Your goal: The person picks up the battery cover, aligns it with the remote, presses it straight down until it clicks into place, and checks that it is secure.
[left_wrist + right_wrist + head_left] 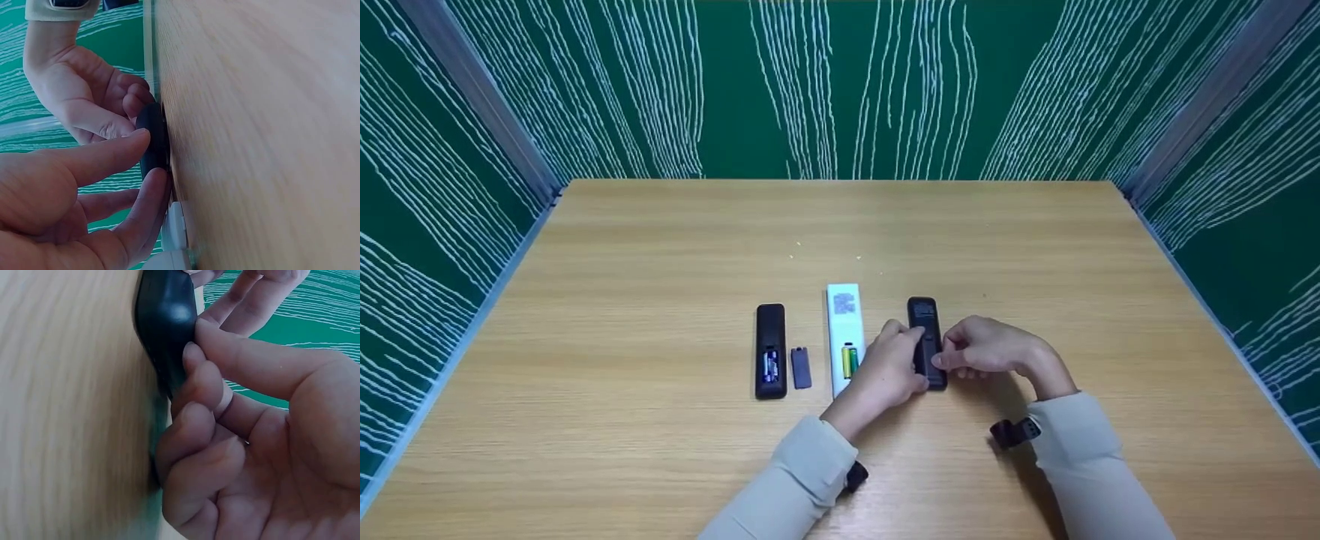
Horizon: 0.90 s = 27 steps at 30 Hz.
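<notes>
A black remote control [928, 319] lies back up on the table. My left hand [891, 366] steadies it from the left, fingers at its upper side and thumb near its lower end. In the left wrist view, the thumb [138, 145] presses the remote's edge. From the right, my right hand [986, 349] has its thumb and curled forefinger at the remote's edge, the other fingers folded in. The right wrist view shows the remote's rounded black end [166, 318] beside that thumb tip. The lower part of a white remote control [844, 322] is partly hidden behind my left hand.
A yellow and a green battery [849, 362] sit in the white remote's uncovered compartment. Farther left lies another black remote control [770, 326] with blue batteries [770, 366] exposed, its battery cover [801, 367] beside it. Small pale specks dot the wooden table [660, 247] behind.
</notes>
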{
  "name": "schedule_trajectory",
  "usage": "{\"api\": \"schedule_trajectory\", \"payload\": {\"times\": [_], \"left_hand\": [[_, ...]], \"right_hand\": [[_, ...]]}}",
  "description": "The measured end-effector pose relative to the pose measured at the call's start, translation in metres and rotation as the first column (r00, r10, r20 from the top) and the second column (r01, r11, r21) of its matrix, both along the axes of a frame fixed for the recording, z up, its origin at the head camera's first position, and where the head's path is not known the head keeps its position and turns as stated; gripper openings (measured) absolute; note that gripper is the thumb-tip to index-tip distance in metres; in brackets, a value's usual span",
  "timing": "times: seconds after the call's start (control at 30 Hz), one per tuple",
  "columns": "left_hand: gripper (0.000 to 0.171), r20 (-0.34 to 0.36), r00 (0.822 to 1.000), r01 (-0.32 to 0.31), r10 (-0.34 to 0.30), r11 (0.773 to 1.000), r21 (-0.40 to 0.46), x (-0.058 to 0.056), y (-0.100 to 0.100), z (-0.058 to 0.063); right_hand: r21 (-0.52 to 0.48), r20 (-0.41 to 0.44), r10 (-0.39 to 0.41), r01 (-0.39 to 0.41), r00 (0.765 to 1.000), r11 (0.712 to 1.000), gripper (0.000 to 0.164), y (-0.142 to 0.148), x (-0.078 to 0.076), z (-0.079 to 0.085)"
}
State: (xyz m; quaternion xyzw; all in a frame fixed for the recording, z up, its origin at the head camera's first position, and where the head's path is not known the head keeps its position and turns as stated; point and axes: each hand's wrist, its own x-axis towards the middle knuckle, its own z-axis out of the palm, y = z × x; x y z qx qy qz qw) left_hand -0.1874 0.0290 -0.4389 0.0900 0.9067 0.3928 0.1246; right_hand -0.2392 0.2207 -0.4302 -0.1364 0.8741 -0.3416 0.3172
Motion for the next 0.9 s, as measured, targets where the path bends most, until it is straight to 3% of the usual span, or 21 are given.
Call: {"api": "schedule_trajectory", "payload": {"times": [0.5,0.9], "left_hand": [[0.080,-0.009,1.000,0.007,-0.007,1.000,0.018,-0.0006,-0.0017,-0.0007],[0.080,0.012,1.000,0.002,-0.002,1.000,0.009,-0.0009,0.0000,0.0010]], "right_hand": [[-0.033,-0.033,-0.047,0.046,0.998,0.998,0.028,-0.0012,-0.0026,-0.0027],[-0.065,-0.074,-0.157,0.152,0.985,0.986,0.028,-0.0020,-0.0037,-0.0062]]}}
